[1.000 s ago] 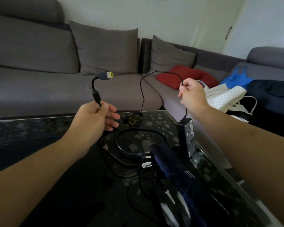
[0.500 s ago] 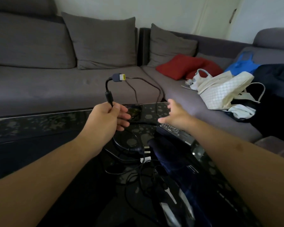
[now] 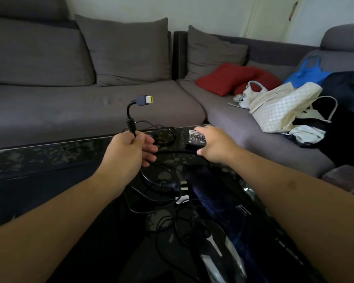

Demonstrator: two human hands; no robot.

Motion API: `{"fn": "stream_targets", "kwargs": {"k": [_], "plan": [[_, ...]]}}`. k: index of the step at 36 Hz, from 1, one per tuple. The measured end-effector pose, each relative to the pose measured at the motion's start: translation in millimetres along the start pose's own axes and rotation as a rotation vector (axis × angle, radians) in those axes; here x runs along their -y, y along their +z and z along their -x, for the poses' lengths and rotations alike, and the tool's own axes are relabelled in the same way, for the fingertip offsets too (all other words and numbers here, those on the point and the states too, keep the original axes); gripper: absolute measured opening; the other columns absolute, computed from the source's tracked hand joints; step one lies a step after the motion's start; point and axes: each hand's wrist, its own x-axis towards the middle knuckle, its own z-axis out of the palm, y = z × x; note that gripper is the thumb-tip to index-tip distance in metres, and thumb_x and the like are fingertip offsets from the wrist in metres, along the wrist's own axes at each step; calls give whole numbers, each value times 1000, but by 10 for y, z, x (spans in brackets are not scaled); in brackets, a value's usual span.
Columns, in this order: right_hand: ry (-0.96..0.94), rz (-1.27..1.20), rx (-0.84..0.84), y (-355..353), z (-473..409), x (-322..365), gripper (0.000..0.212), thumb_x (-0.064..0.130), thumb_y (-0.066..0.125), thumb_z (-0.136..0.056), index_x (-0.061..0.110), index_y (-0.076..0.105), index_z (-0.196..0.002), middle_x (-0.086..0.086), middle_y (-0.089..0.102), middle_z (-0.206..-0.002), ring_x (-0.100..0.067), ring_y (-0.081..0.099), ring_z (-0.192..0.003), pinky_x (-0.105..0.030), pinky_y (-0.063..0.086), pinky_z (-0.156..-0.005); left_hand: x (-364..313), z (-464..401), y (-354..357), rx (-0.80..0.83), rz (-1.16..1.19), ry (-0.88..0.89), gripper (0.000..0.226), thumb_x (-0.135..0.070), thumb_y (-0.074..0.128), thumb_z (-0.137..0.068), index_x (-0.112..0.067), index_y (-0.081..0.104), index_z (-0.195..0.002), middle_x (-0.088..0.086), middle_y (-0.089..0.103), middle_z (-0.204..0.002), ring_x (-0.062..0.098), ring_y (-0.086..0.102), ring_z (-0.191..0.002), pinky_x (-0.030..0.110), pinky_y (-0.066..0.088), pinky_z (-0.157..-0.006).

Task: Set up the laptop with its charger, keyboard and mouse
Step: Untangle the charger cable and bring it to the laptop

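My left hand grips the charger's black cable just below its ferrite, and the yellow-tipped plug sticks up above my fist. The black power brick lies flat on the glossy black table near its far edge. My right hand rests on the brick with straight fingers. More black cable and a wall plug lie coiled on the table between my forearms. No laptop, keyboard or mouse can be made out.
A dark blue folded item lies on the table under my right forearm. A grey corner sofa runs behind the table, carrying red cushions, white bags, a blue bag and dark clothing.
My right hand let go of the cable it held up, the brick came down flat on the table, and the hand now lies on it. My left hand kept its hold.
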Motion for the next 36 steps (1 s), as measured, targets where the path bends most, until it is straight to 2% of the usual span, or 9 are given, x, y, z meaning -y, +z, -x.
{"fn": "stream_targets", "kwargs": {"k": [6, 14, 17, 22, 25, 29, 31, 33, 36], "plan": [[68, 201, -82, 141, -296, -10, 75, 23, 73, -89, 21, 41, -157, -5, 53, -150, -34, 50, -133, -41, 38, -112, 38, -22, -92, -17, -15, -5, 33, -20, 40, -113, -11, 68, -97, 9, 78, -92, 18, 71, -68, 26, 54, -59], [97, 3, 125, 317, -478, -153, 82, 27, 82, -88, 23, 44, -160, -6, 49, -160, -31, 48, -143, -34, 39, -116, 151, -82, -174, 15, -25, -20, 33, -22, 41, -113, -11, 70, -101, 7, 79, -92, 15, 72, -68, 24, 56, -59], [30, -55, 264, 241, -410, -40, 75, 16, 83, -87, 25, 52, -155, -4, 58, -151, -25, 57, -134, -28, 42, -110, 181, -106, -169, -4, -34, -17, 34, -22, 41, -113, -11, 70, -99, 7, 79, -90, 17, 72, -68, 28, 55, -61], [-61, -72, 405, 195, -279, 251, 52, 16, 84, -87, 30, 66, -133, 4, 71, -122, -20, 66, -113, -34, 49, -100, 189, -124, -141, -9, -39, -59, 35, -23, 41, -113, -12, 70, -99, 5, 81, -89, 19, 73, -68, 29, 54, -59], [-82, -49, 372, 264, -242, 362, 59, 18, 81, -90, 29, 60, -143, 3, 63, -139, -22, 59, -127, -37, 45, -109, 153, -105, -140, -10, -29, -84, 34, -23, 40, -113, -11, 69, -101, 5, 81, -89, 20, 73, -68, 28, 53, -57], [-49, 31, 349, 354, -176, 473, 82, 22, 70, -94, 35, 31, -164, 8, 30, -170, -22, 26, -157, -37, 21, -127, 120, -77, -183, -19, -4, -98, 32, -22, 41, -113, -9, 69, -103, 6, 81, -90, 19, 71, -64, 25, 51, -53], [-24, -108, 312, 283, -119, 601, 85, 11, 64, -90, 30, 30, -165, 1, 33, -170, -23, 37, -150, -32, 33, -117, 94, -48, -222, -10, -5, -107, 32, -22, 41, -113, -9, 69, -103, 7, 81, -90, 19, 69, -62, 26, 49, -52], [-36, -477, 242, 166, -41, 824, 79, -4, 62, -88, 22, 41, -160, -5, 48, -160, -19, 54, -132, -27, 41, -101, 55, -25, -278, 9, -13, -99, 33, -20, 40, -113, -7, 69, -103, 8, 81, -90, 19, 68, -61, 27, 48, -53], [-170, -1011, 222, -56, 50, 1222, 63, -6, 64, -89, 17, 54, -146, -3, 66, -139, -18, 63, -127, -33, 46, -109, -18, 1, -367, 46, -32, -62, 35, -18, 38, -114, -3, 67, -102, 10, 81, -90, 20, 66, -59, 30, 45, -54]]}}
